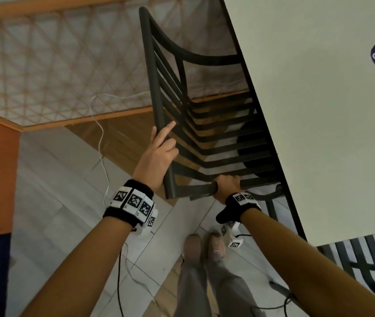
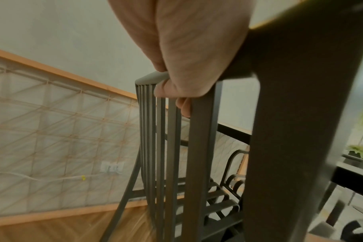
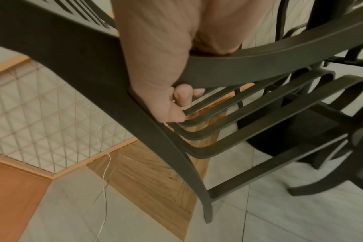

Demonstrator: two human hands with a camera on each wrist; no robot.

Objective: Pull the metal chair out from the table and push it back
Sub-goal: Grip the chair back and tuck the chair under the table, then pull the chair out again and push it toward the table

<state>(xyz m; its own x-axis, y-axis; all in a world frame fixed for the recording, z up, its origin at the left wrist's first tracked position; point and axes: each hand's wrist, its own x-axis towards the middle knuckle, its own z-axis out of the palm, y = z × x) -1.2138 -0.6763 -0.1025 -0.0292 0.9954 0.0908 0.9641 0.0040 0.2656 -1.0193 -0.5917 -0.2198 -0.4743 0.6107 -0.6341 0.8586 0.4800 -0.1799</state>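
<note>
The dark metal chair [image 1: 154,65] has a slatted back and seat, and its seat is tucked under the white table [image 1: 319,122]. My left hand [image 1: 159,154] lies over the back's top rail, fingers curled round it and the index finger stretched out. In the left wrist view, the left hand [image 2: 186,57] wraps that rail above the slats [image 2: 199,147]. My right hand [image 1: 226,185] grips the chair's armrest close to the table edge. The right wrist view shows the right hand [image 3: 155,57] closed round the curved armrest [image 3: 259,65].
A white cable [image 1: 100,143] runs down the lattice wall panel [image 1: 44,65] and across the floor left of the chair. My feet [image 1: 204,245] stand on pale tiles behind it. A second slatted chair [image 1: 364,259] sits at the lower right. The table's black pedestal base [image 3: 290,127] is under the seat.
</note>
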